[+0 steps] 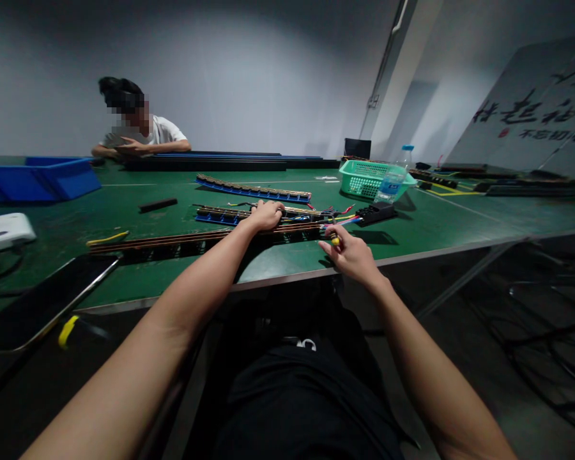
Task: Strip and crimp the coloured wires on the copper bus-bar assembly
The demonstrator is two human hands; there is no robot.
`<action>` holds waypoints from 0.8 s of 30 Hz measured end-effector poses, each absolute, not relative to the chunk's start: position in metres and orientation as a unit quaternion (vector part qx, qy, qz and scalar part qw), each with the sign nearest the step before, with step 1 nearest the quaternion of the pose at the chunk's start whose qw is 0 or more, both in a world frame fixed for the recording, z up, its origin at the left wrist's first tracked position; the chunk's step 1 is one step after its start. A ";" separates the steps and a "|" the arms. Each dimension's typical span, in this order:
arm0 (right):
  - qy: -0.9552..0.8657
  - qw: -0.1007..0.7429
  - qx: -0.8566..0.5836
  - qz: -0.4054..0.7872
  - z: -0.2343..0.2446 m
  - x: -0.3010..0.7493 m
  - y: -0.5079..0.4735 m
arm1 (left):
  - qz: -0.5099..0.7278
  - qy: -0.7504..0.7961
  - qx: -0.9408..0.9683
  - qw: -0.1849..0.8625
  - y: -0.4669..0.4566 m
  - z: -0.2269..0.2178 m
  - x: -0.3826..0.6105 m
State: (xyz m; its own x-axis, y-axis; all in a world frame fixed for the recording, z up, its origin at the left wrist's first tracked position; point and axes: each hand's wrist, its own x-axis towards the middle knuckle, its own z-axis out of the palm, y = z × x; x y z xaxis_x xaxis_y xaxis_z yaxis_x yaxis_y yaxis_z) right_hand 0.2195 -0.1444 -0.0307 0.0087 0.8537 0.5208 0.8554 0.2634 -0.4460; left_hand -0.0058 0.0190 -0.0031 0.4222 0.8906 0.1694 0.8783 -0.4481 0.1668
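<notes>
My left hand (267, 215) rests closed on top of a long brown and black strip (172, 241) that lies across the green table (124, 211), pressing it down near its right end. My right hand (351, 254) is pinched around a small tool with a yellow handle (334, 239), its tip pointing at the strip's right end, where coloured wires (338, 219) come out. A second strip on a blue base (220, 214) lies just behind my left hand.
Another blue-based strip (253, 189) lies farther back. A green basket (370, 177) and a water bottle (393, 177) stand at the right. A blue bin (41, 179) and a white device (4, 231) are at the left. A person (138, 131) sits at the far side.
</notes>
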 end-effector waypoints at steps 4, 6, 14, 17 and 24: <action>-0.656 0.519 -0.543 0.077 -0.035 0.212 -0.138 | 0.120 0.526 0.841 0.028 0.015 -0.001 -0.005; -0.618 0.587 -0.508 0.127 -0.036 0.210 -0.132 | 0.120 0.527 0.841 0.030 0.013 0.001 -0.005; -0.348 0.763 -0.401 0.367 -0.030 0.209 -0.123 | 0.122 0.530 0.839 0.021 0.009 0.004 -0.004; -0.324 0.779 -0.376 0.385 -0.030 0.209 -0.124 | 0.126 0.530 0.838 0.020 0.009 0.004 -0.003; -0.391 0.755 -0.420 0.316 -0.038 0.202 -0.133 | 0.122 0.532 0.838 0.017 0.008 0.005 -0.003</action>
